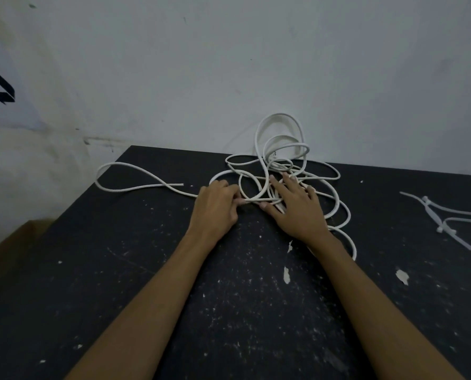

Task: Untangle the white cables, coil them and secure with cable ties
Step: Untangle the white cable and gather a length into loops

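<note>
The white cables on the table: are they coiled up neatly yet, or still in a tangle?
Still tangled. The white cables lie in loose, crossing loops, some rearing up against the wall, and no tie binds them.

Both forearms bare, no sleeves; left hand (217, 207), right hand (297, 208) ungloved.

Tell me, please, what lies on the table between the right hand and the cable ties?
Head view: outer loops of the white cables beside the right hand, then bare table up to the cable ties.

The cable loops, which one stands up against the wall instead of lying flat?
The tall loop at the back of the tangle. It rises against the wall beyond the right hand, while the others lie on the table.
</note>
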